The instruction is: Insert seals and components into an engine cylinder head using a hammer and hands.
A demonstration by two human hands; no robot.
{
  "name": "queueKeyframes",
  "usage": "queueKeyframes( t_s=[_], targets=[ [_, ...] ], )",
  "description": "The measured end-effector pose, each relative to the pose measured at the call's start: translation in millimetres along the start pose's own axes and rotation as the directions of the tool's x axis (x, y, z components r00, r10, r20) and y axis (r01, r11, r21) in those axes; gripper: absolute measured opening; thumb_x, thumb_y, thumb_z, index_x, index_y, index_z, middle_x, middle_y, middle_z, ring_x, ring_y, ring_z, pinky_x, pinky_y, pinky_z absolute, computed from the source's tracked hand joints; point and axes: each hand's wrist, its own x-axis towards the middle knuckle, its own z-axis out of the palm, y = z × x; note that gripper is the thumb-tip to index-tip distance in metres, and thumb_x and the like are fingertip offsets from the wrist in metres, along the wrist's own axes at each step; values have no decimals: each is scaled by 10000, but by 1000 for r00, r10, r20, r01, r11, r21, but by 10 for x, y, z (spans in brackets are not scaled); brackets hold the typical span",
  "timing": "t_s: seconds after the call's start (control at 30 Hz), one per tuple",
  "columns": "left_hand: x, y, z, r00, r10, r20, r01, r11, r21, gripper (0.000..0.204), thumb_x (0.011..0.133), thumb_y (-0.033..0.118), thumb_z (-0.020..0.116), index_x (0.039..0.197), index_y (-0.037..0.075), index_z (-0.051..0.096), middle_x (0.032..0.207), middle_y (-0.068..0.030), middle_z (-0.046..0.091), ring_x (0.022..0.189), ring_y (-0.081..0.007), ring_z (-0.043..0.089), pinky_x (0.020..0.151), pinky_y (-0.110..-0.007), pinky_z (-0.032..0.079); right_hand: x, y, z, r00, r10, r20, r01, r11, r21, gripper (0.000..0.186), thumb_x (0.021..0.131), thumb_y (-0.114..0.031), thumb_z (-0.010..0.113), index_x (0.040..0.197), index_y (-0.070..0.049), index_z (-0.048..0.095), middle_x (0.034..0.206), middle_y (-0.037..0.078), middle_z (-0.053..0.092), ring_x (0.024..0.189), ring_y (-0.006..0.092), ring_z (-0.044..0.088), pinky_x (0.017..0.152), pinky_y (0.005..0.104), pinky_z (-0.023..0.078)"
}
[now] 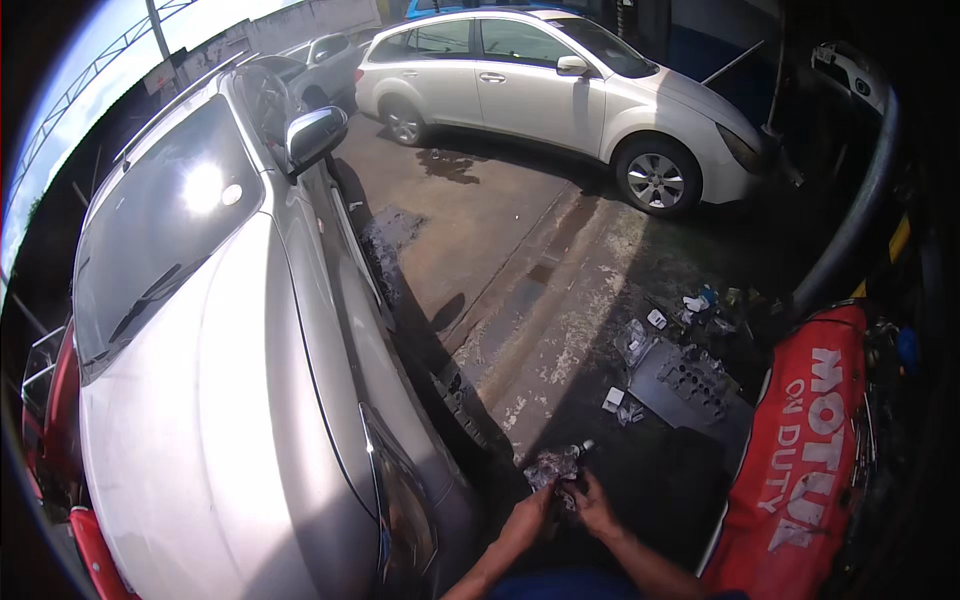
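Low in the head view, my left hand and my right hand grip a grimy, irregular metal part from either side, with their fingers closed round it. Its details are too small to make out, and some fingertips are hidden. A grey metal plate with several holes lies on the shaded ground beyond my right hand, among scattered small parts and pieces.
A silver vehicle fills the left, close by. A white wagon stands across the back, another car behind. On the right, a red printed cover lies beside a curved grey pipe. The concrete ground has stains and a channel.
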Motion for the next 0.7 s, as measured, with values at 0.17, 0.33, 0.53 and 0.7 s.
queueKeyframes(
  t_s=[0.17, 0.33, 0.53, 0.7],
  targets=[
    [1238, 319, -577, 999, 27, 26, -28, 999, 40, 653, 967, 55, 634, 1572, 41, 390, 1222, -295, 674, 1080, -489, 683, 866, -544, 571, 1058, -928, -107, 969, 119, 216, -135, 989, 61, 574, 1000, -332, 772, 1457, -47, 575, 1257, 67, 679, 1151, 150, 629, 958, 331, 532],
    [2789, 228, -588, 980, 197, -10, -190, 957, 218, 604, 957, 64, 654, 1518, -5, 441, 1130, -278, 695, 1021, -474, 694, 838, -529, 570, 2473, -1089, -514, 979, 32, 202, -99, 939, 330, 420, 1047, -372, 702, 1359, -95, 657, 1132, 7, 705, 1004, 105, 623, 854, 304, 519],
    [4803, 560, -530, 937, 339, 83, -348, 886, 307, 561, 976, 70, 662, 1499, -6, 475, 1149, -258, 694, 1029, -465, 690, 861, -514, 566, 3972, -1412, -1403, 994, 98, 46, -108, 848, 518, 407, 1062, -368, 682, 1329, -61, 674, 1175, 19, 713, 1132, 105, 605, 1000, 313, 478],
    [6274, 1235, -641, 761, 348, 548, -615, 658, 436, 698, 864, -12, 653, 1532, -25, 450, 1139, -226, 653, 1068, -394, 660, 891, -476, 566, 4542, -1936, -2381, 994, 36, -105, -14, 979, 205, 336, 1007, -171, 719, 1294, -7, 662, 1137, 143, 748, 1058, 228, 706, 935, 379, 546]
  ],
)
